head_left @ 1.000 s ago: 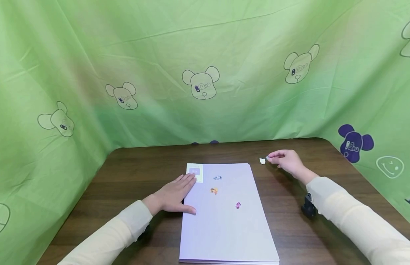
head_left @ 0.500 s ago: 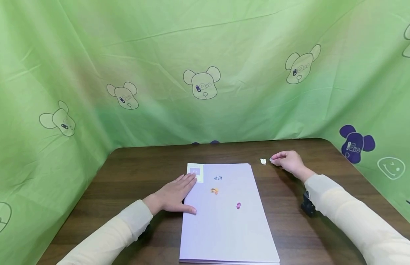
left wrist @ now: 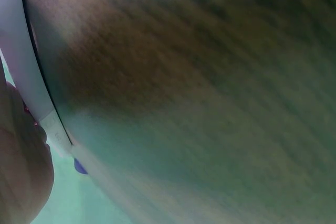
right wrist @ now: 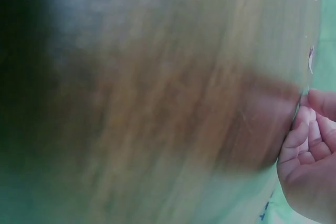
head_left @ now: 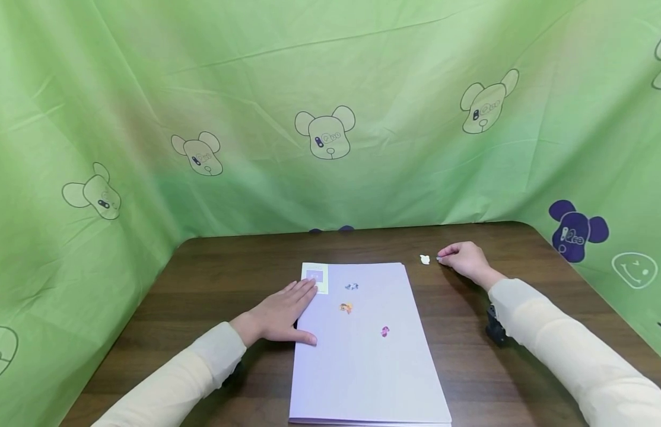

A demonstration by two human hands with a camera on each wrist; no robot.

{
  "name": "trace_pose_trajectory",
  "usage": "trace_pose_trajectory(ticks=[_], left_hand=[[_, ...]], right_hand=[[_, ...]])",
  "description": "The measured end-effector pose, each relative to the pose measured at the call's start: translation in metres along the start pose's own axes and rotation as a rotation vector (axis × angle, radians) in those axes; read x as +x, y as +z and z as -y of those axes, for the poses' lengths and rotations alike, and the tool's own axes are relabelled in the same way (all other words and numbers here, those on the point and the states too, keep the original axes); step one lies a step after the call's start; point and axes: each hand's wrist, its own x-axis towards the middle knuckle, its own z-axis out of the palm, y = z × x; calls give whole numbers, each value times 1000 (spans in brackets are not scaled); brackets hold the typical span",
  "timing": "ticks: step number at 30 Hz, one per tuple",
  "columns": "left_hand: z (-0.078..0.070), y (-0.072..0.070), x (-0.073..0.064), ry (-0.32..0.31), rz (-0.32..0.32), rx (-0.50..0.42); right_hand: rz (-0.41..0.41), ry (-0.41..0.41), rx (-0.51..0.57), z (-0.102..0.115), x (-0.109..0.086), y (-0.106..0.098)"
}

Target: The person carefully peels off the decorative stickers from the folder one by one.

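My left hand (head_left: 279, 313) lies flat with spread fingers on the left edge of a stack of white paper sheets (head_left: 362, 367). Its fingertips touch a pale label (head_left: 323, 287) at the sheet's upper left corner. Small blue (head_left: 352, 286), orange (head_left: 346, 308) and pink (head_left: 385, 331) stickers lie on the sheet. Beyond the stack's right side, my right hand (head_left: 466, 261) pinches a tiny pale piece (head_left: 439, 258) between thumb and fingers, close to the tabletop. Just left of those fingertips lies a small white cut-out scrap (head_left: 425, 260). The right wrist view shows curled fingers (right wrist: 310, 145).
The brown wooden table (head_left: 229, 267) carries the paper stack at its centre. A green cloth (head_left: 256, 196) printed with bear heads hangs behind and around it. A black wrist device (head_left: 496, 326) hangs below the right cuff.
My right hand has shifted slightly right and lower, away from the white scrap, still pinching the pale piece. The left hand has stayed in place on the paper.
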Motion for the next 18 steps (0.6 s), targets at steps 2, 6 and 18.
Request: trace_pose_trajectory(ticks=[2, 6, 18], left_hand=[[0, 0, 0, 1, 0, -1], [-1, -1, 0, 0, 0, -4], [-1, -1, 0, -3, -4, -4]], right_hand=[[3, -12, -15, 0, 1, 0], [8, -30, -30, 2, 1, 0], [43, -29, -7, -3, -1, 0]])
